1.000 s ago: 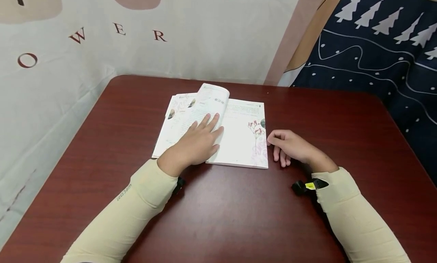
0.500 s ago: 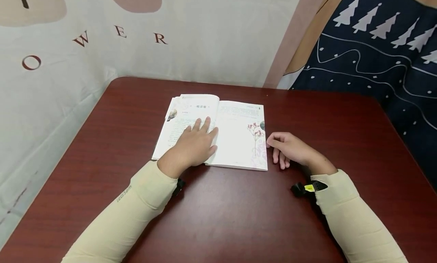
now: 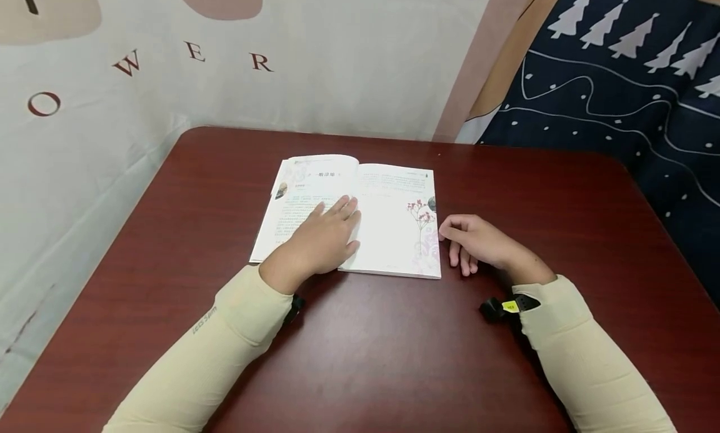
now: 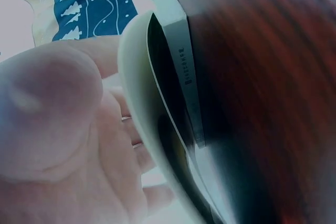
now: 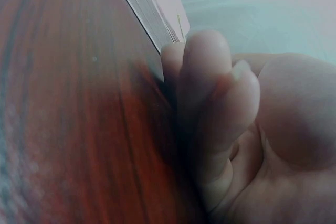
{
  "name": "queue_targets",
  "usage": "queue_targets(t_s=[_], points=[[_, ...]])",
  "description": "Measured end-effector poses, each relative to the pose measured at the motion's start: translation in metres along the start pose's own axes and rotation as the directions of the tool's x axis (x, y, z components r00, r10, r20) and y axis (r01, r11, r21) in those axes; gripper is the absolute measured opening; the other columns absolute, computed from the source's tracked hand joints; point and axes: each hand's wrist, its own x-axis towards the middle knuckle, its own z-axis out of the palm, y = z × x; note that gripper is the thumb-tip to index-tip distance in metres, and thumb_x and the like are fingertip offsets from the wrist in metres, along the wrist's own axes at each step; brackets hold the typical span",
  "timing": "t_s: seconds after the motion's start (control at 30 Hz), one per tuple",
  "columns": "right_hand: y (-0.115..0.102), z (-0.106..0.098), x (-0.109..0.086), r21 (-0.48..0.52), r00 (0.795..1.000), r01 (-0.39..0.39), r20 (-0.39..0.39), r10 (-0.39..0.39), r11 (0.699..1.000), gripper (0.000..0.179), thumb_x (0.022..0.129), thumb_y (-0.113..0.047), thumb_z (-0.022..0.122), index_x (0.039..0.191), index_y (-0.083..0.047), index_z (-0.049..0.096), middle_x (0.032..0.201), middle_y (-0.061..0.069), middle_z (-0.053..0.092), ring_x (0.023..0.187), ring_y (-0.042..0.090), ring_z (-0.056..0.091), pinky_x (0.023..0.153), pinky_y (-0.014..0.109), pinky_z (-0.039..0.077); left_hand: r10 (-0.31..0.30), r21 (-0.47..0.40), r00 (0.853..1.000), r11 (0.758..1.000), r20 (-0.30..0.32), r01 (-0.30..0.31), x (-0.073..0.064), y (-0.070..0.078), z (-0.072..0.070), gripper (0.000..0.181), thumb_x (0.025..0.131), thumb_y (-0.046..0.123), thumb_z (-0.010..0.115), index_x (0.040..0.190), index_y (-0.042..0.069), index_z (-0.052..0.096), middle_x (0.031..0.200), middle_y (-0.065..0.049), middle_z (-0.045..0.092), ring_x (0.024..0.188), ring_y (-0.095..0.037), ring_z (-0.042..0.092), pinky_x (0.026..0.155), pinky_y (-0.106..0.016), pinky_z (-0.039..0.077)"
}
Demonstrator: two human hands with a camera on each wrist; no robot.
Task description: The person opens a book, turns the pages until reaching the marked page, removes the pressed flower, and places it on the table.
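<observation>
An open book [image 3: 388, 239] lies on the table, printed text on its left page and a red flower drawing on its right page. My left hand [image 3: 323, 236] rests with extended fingers across the left page near the middle fold, covering part of the text. In the left wrist view the book's spine [image 4: 181, 66] shows beside the palm, its left pages bowed up from it. Just beyond the right page edge, my right hand [image 3: 478, 242] lies on the table with loosely curled fingers. In the right wrist view those fingers [image 5: 207, 59] hold nothing, close to the book's page block [image 5: 144, 3].
The dark red wooden table [image 3: 382, 358] extends on all sides of the book. Behind it hangs a pale curtain [image 3: 349, 64] with letters, and at the right a navy cloth [image 3: 607, 114] with white trees. A black wrist camera [image 3: 495, 308] sits under my right wrist.
A raised page under my left hand has come down flat onto the left side, uncovering its title. The left fingers have drawn slightly closer together. My right hand stays in place.
</observation>
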Motion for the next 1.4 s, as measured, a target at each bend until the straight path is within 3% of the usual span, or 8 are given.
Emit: queue_targets(t_s=[0.17, 0.37, 0.6, 0.87, 1.03, 1.17, 1.4], points=[[-0.002, -0.001, 0.0, 0.001, 1.0, -0.011, 0.011, 0.011, 1.0, 0.026, 0.107, -0.022, 0.044, 0.108, 0.003, 0.052, 0.063, 0.011, 0.061, 0.039, 0.016, 0.056, 0.039, 0.029, 0.047, 0.052, -0.038, 0.998, 0.998, 0.029, -0.051, 0.0, 0.0, 0.001, 0.063, 0.102, 0.033, 0.056, 0.155, 0.006, 0.036, 0.164, -0.01, 0.029, 0.156, -0.025, 0.015, 0.125, -0.054, 0.012], [-0.006, -0.002, 0.001, -0.007, 1.0, 0.006, 0.002, -0.006, 1.0, 0.025, 0.107, -0.021, 0.045, 0.108, 0.002, 0.052, 0.062, 0.011, 0.061, 0.039, 0.016, 0.056, 0.039, 0.03, 0.046, 0.119, -0.081, 0.991, 0.99, 0.056, -0.115, 0.0, 0.001, -0.002, 0.073, 0.095, 0.046, 0.064, 0.157, 0.019, 0.035, 0.165, -0.003, 0.027, 0.156, -0.021, 0.017, 0.121, -0.066, 0.006], [-0.01, -0.001, 0.002, -0.019, 1.0, -0.01, 0.007, 0.01, 1.0, 0.025, 0.107, -0.022, 0.045, 0.108, 0.002, 0.052, 0.063, 0.011, 0.061, 0.039, 0.016, 0.056, 0.04, 0.03, 0.047, 0.151, -0.124, 0.985, 0.982, 0.082, -0.14, -0.002, 0.0, -0.003, 0.084, 0.084, 0.055, 0.074, 0.155, 0.026, 0.04, 0.166, -0.003, 0.026, 0.156, -0.024, 0.017, 0.117, -0.072, 0.002], [-0.017, -0.004, 0.001, -0.032, 1.0, 0.005, -0.005, -0.005, 0.999, 0.026, 0.106, -0.022, 0.046, 0.108, 0.003, 0.052, 0.062, 0.011, 0.061, 0.039, 0.016, 0.056, 0.039, 0.03, 0.046, 0.147, -0.12, 0.988, 0.983, 0.053, -0.139, -0.002, -0.001, -0.006, 0.077, 0.087, 0.051, 0.073, 0.153, 0.028, 0.042, 0.165, -0.003, 0.028, 0.156, -0.023, 0.019, 0.117, -0.073, 0.003], [-0.016, -0.001, -0.002, -0.009, 0.999, -0.042, -0.019, 0.042, 0.999, 0.026, 0.106, -0.021, 0.046, 0.111, 0.003, 0.053, 0.063, 0.011, 0.06, 0.04, 0.018, 0.057, 0.04, 0.031, 0.048, 0.158, -0.124, 0.985, 0.981, 0.069, -0.148, -0.002, 0.001, -0.003, 0.076, 0.088, 0.051, 0.072, 0.154, 0.029, 0.041, 0.165, -0.002, 0.028, 0.156, -0.023, 0.018, 0.117, -0.073, 0.004], [-0.022, -0.001, -0.002, -0.022, 0.995, -0.072, -0.073, 0.071, 0.997, 0.024, 0.106, -0.019, 0.046, 0.112, 0.003, 0.054, 0.065, 0.011, 0.061, 0.043, 0.019, 0.06, 0.044, 0.032, 0.052, 0.158, -0.131, 0.985, 0.98, 0.076, -0.147, -0.001, 0.003, -0.002, 0.076, 0.087, 0.052, 0.072, 0.154, 0.03, 0.041, 0.165, -0.001, 0.027, 0.156, -0.023, 0.018, 0.118, -0.072, 0.003], [-0.03, 0.0, 0.011, -0.063, 0.989, -0.122, -0.095, 0.116, 0.99, 0.03, 0.105, -0.027, 0.05, 0.099, 0.002, 0.055, 0.064, 0.009, 0.059, 0.045, 0.019, 0.062, 0.048, 0.031, 0.055, 0.151, -0.139, 0.985, 0.981, 0.085, -0.139, -0.003, 0.003, 0.0, 0.077, 0.087, 0.05, 0.074, 0.153, 0.03, 0.041, 0.166, -0.001, 0.026, 0.156, -0.022, 0.018, 0.118, -0.071, 0.003]])
